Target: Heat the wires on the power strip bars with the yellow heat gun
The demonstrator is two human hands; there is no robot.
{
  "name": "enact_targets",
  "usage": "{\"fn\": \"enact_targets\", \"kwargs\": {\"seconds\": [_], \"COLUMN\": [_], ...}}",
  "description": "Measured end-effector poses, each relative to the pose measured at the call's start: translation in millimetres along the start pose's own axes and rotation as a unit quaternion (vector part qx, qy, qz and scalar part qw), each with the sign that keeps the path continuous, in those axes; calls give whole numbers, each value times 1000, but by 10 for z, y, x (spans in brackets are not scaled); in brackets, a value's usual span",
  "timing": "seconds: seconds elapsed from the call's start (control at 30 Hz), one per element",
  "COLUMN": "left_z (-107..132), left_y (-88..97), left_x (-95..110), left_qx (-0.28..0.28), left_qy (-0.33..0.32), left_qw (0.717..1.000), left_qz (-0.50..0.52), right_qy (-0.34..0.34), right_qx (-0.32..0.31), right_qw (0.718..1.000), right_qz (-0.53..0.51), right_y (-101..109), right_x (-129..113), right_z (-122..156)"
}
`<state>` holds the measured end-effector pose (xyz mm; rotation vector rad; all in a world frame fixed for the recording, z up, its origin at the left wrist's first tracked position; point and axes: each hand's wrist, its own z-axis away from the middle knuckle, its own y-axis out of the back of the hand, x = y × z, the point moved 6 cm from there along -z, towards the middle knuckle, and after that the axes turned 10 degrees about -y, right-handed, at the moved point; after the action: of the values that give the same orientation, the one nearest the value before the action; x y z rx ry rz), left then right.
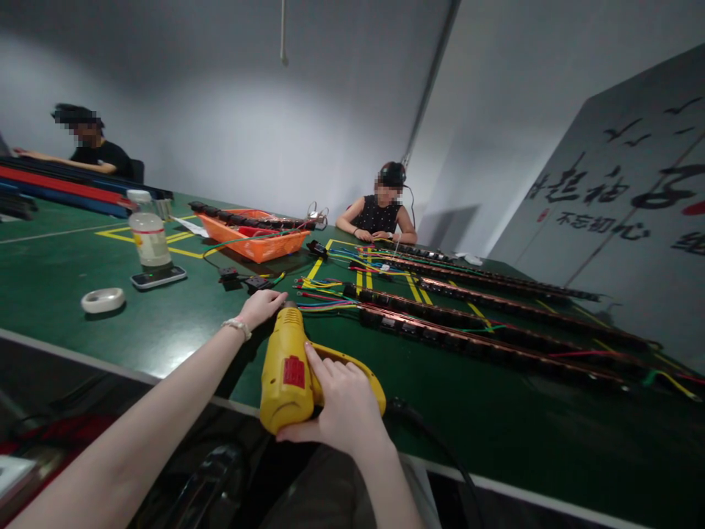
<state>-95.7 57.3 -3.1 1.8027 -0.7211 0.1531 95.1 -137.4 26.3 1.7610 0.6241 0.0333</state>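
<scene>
A yellow heat gun (275,360) with a red label points away from me, low over the near edge of the green table (192,338). My right hand (346,400) grips it, thumb and forefinger along the body. Just left of its nozzle is my left hand (263,307), fingers pressed together; what they pinch is hidden. Beyond that hand lie small black connectors (256,283). To the right of the nozzle, coloured wires (324,303) run into a long black-and-copper bar (440,332).
Several similar bars (529,312) stretch off to the right. An orange basket (261,248) of wired parts stands ahead. Leftward are a bottle (150,239), a phone (159,277) and a white ring-shaped object (103,300). Two people (380,213) sit across the table. A black cord (435,433) trails from the gun.
</scene>
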Motion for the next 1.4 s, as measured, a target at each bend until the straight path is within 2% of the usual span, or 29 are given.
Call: {"fn": "enact_targets", "kwargs": {"seconds": [0.33,0.53,0.67,0.97,1.13,1.4], "left_z": [15,5,-3,-16,-29,-33], "left_y": [19,0,0,-13,-20,-14], "left_x": [49,25,19,1,-10,-4], "left_qx": [-4,-8,-12,-11,-16,-15], "left_qy": [-5,2,7,13,32,43], "left_qw": [1000,1000,1000,1000,999,998], "left_qz": [-12,-12,-17,-19,-29,-39], "right_qy": [-66,-105,-130,-136,-124,-102], "right_qx": [4,38,54,64,58,73], "right_qw": [998,992,987,985,985,988], "right_qz": [1,63,81,88,105,88], "right_y": [218,350,395,427,374,170], "right_x": [376,664,754,740,701,393], "right_z": [195,363,440,464,448,330]}}
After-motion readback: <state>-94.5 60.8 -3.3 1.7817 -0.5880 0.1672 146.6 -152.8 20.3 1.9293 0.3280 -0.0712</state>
